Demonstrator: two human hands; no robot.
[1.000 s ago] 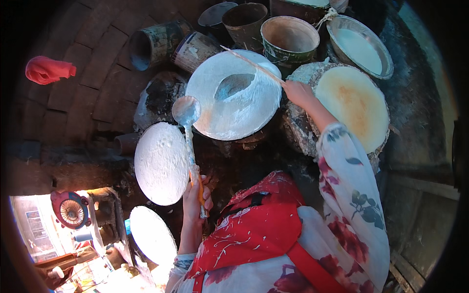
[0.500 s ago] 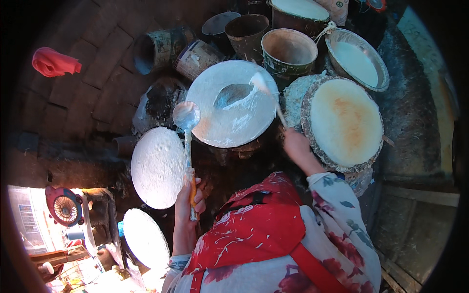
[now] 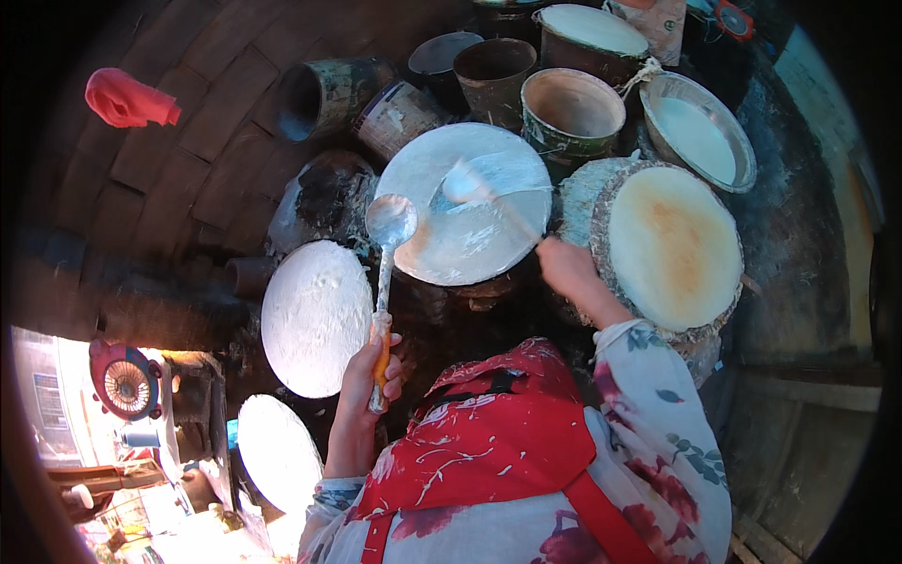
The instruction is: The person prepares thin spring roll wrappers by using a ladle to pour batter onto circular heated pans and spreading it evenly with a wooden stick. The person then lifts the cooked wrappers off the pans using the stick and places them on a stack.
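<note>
My left hand (image 3: pixel 360 376) is closed around the orange lower handle of a metal ladle (image 3: pixel 391 220), held upright with its white-smeared bowl at the left edge of a round disc (image 3: pixel 451 261). That disc is coated in white, with a bluish-grey patch around its middle. Over the patch lies the pale, broad head of a long-handled tool (image 3: pixel 462 181), blurred by motion. Its thin handle runs to my closed right hand (image 3: pixel 571 274), by the disc's right edge. I cannot make out the tool's exact kind. Close to that hand stands a cream-topped round disc (image 3: pixel 672 244), browned in the middle.
White round discs (image 3: pixel 317 320) stand at the left and lower left. Behind are several buckets (image 3: pixel 573 108) and a metal basin of white liquid (image 3: pixel 695 136). A fan (image 3: pixel 127 388) is at lower left; a red cloth (image 3: pixel 127 99) lies on the brick floor (image 3: pixel 211 122).
The pale tool head has swept left and slightly down across the coated disc, and its handle lies flatter. The whole view has shifted a little; my left hand still holds the ladle.
</note>
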